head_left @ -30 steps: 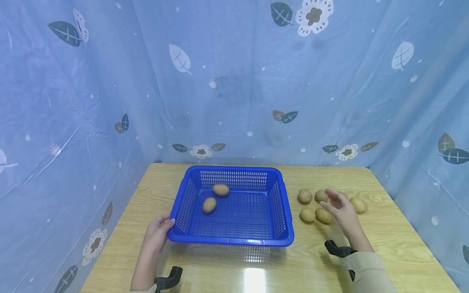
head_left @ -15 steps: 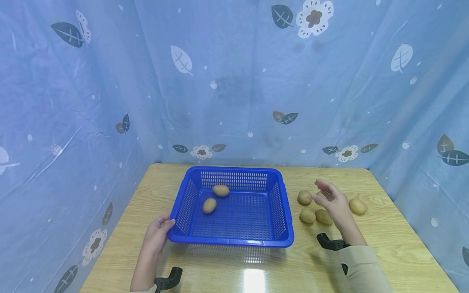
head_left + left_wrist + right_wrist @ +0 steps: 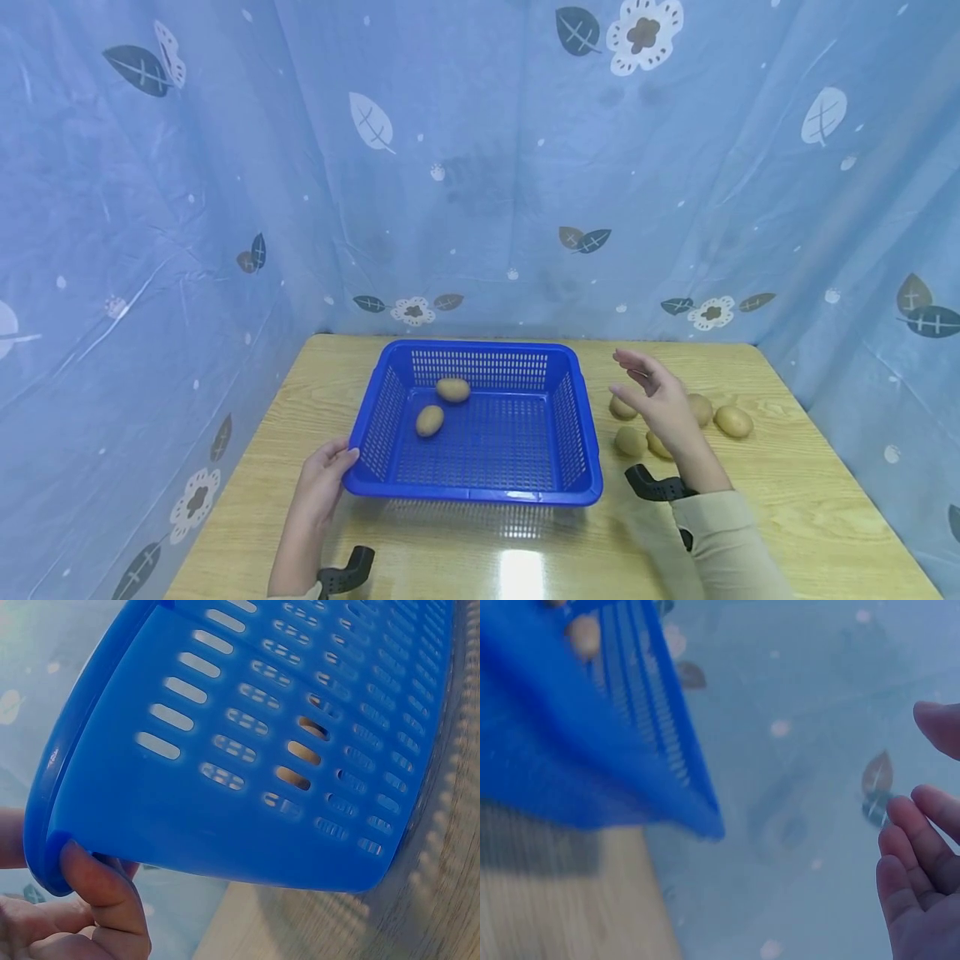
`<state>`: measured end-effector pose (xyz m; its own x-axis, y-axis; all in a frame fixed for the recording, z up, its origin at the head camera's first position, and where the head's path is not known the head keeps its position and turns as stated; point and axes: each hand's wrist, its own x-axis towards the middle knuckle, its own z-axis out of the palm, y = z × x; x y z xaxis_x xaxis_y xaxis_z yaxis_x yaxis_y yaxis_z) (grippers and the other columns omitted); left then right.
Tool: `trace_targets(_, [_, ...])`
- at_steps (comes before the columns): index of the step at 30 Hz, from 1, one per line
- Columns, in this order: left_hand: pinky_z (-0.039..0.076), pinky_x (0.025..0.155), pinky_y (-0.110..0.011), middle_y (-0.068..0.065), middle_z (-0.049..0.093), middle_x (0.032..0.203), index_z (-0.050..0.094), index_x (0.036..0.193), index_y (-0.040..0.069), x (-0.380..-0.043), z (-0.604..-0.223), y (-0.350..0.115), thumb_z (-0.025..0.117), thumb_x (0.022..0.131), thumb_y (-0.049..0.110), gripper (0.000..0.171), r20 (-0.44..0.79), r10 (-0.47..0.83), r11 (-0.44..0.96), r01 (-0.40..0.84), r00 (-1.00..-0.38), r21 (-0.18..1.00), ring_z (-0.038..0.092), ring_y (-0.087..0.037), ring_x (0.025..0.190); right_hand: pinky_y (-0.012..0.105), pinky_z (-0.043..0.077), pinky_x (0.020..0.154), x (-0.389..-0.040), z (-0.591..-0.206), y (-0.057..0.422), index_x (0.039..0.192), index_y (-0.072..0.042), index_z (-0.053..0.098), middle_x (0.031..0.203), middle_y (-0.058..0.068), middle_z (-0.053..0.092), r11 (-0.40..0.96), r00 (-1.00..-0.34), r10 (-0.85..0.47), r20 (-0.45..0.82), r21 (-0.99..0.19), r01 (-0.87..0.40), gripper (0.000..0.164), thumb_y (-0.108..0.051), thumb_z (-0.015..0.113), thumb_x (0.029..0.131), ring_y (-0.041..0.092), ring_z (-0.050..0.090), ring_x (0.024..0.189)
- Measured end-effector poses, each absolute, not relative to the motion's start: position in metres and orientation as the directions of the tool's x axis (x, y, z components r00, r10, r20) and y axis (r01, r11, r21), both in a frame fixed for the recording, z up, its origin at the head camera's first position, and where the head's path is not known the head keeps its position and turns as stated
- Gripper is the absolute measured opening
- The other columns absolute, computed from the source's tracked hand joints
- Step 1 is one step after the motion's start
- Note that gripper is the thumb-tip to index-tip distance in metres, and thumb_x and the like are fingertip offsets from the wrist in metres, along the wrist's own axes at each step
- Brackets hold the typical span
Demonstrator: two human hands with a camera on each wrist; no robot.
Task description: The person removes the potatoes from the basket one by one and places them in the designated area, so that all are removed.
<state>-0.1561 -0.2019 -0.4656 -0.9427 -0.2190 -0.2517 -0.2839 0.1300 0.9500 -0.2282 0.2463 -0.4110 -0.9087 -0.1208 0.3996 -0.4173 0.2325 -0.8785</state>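
A blue plastic basket (image 3: pixel 491 495) with slotted walls stands on the table. Two potatoes (image 3: pixel 452 389) lie in its left part. My left hand (image 3: pixel 322 479) grips the rim at the near left corner; the left wrist view shows the thumb (image 3: pixel 105 889) against the rim there. To the right of the basket, my right hand (image 3: pixel 660 400) hovers over a group of loose potatoes (image 3: pixel 733 422) and partly hides some of them. Nothing is between its spread thumb and relaxed fingers (image 3: pixel 911 832), as the right wrist view shows.
The wooden table (image 3: pixel 787 508) is enclosed by a blue patterned curtain (image 3: pixel 480 208) at the back and both sides. Light reflects off the table's front. Each wrist carries a black mount (image 3: pixel 654 483).
My right hand has moved left across the loose potatoes, toward the basket's right side. The left hand, the basket and the potatoes inside it stay in place.
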Motion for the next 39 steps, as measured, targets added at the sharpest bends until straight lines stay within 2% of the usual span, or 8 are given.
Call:
trace_targets(3, [0.05, 0.094, -0.022, -0.024, 0.051, 0.132, 0.038, 0.137, -0.006, -0.156, -0.465, -0.202, 0.044, 0.1, 0.02, 0.045, -0.248, -0.216, 0.115, -0.277, -0.945, 0.954, 0.058, -0.019, 0.112, 0.009, 0.036, 0.101, -0.231, -0.404, 0.238, 0.132, 0.006, 0.046, 0.125, -0.004, 0.055, 0.245, -0.912, -0.134, 0.388, -0.879, -0.41, 0.049, -0.005, 0.065, 0.088, 0.005, 0.047, 0.119])
trace_targets(8, [0.051, 0.091, -0.02, -0.025, 0.051, 0.132, 0.037, 0.138, -0.006, -0.157, -0.467, -0.203, 0.045, 0.1, 0.02, 0.046, -0.25, -0.214, 0.108, -0.277, -0.944, 0.955, 0.058, -0.019, 0.112, 0.013, 0.036, 0.103, -0.237, -0.397, 0.223, 0.134, 0.001, 0.045, 0.135, 0.019, 0.049, 0.28, -0.925, -0.17, 0.339, -0.884, -0.375, 0.05, -0.012, 0.064, 0.09, 0.025, 0.044, 0.127])
trace_targets(10, [0.051, 0.09, -0.019, -0.025, 0.051, 0.132, 0.038, 0.137, -0.006, -0.157, -0.467, -0.203, 0.045, 0.1, 0.019, 0.046, -0.249, -0.215, 0.102, -0.275, -0.944, 0.956, 0.058, -0.019, 0.112, 0.02, 0.036, 0.107, -0.241, -0.396, 0.216, 0.135, 0.001, 0.044, 0.136, 0.018, 0.049, 0.286, -0.927, -0.189, 0.325, -0.885, -0.368, 0.051, -0.013, 0.064, 0.09, 0.032, 0.042, 0.128])
trace_targets(14, [0.051, 0.089, -0.019, -0.025, 0.051, 0.131, 0.039, 0.136, -0.006, -0.157, -0.467, -0.203, 0.045, 0.099, 0.018, 0.045, -0.247, -0.219, 0.098, -0.273, -0.944, 0.957, 0.059, -0.02, 0.111, 0.042, 0.034, 0.111, -0.247, -0.397, 0.201, 0.136, 0.0, 0.044, 0.136, 0.019, 0.049, 0.283, -0.928, -0.22, 0.302, -0.89, -0.357, 0.053, -0.017, 0.064, 0.09, 0.034, 0.042, 0.129])
trace_targets(17, [0.052, 0.088, -0.018, -0.025, 0.052, 0.131, 0.039, 0.136, -0.006, -0.157, -0.467, -0.203, 0.045, 0.1, 0.017, 0.044, -0.246, -0.221, 0.096, -0.272, -0.944, 0.958, 0.059, -0.02, 0.11, 0.049, 0.033, 0.11, -0.252, -0.399, 0.19, 0.137, -0.003, 0.044, 0.137, 0.019, 0.049, 0.29, -0.93, -0.242, 0.279, -0.893, -0.343, 0.054, -0.019, 0.065, 0.09, 0.034, 0.043, 0.127])
trace_targets(29, [0.052, 0.088, -0.018, -0.024, 0.053, 0.129, 0.04, 0.135, -0.006, -0.157, -0.467, -0.203, 0.044, 0.1, 0.018, 0.043, -0.242, -0.221, 0.101, -0.269, -0.945, 0.958, 0.06, -0.02, 0.109, 0.051, 0.036, 0.108, -0.267, -0.404, 0.147, 0.13, 0.006, 0.047, 0.13, 0.027, 0.052, 0.232, -0.9, -0.317, 0.299, -0.896, -0.379, 0.048, -0.007, 0.065, 0.088, 0.042, 0.046, 0.122])
trace_targets(34, [0.052, 0.088, -0.018, -0.023, 0.054, 0.129, 0.04, 0.135, -0.006, -0.157, -0.467, -0.203, 0.044, 0.1, 0.018, 0.043, -0.238, -0.216, 0.099, -0.264, -0.947, 0.959, 0.06, -0.02, 0.11, 0.049, 0.035, 0.11, -0.274, -0.403, 0.129, 0.132, 0.003, 0.048, 0.131, 0.026, 0.052, 0.23, -0.901, -0.35, 0.258, -0.908, -0.35, 0.05, -0.013, 0.067, 0.088, 0.041, 0.046, 0.124])
trace_targets(39, [0.05, 0.094, -0.025, -0.024, 0.052, 0.13, 0.04, 0.135, -0.006, -0.156, -0.468, -0.203, 0.044, 0.1, 0.019, 0.044, -0.236, -0.214, 0.109, -0.263, -0.948, 0.959, 0.058, -0.023, 0.114, 0.045, 0.036, 0.11, -0.279, -0.406, 0.11, 0.133, 0.001, 0.048, 0.133, 0.023, 0.052, 0.228, -0.899, -0.38, 0.219, -0.92, -0.32, 0.052, -0.016, 0.067, 0.088, 0.037, 0.046, 0.126])
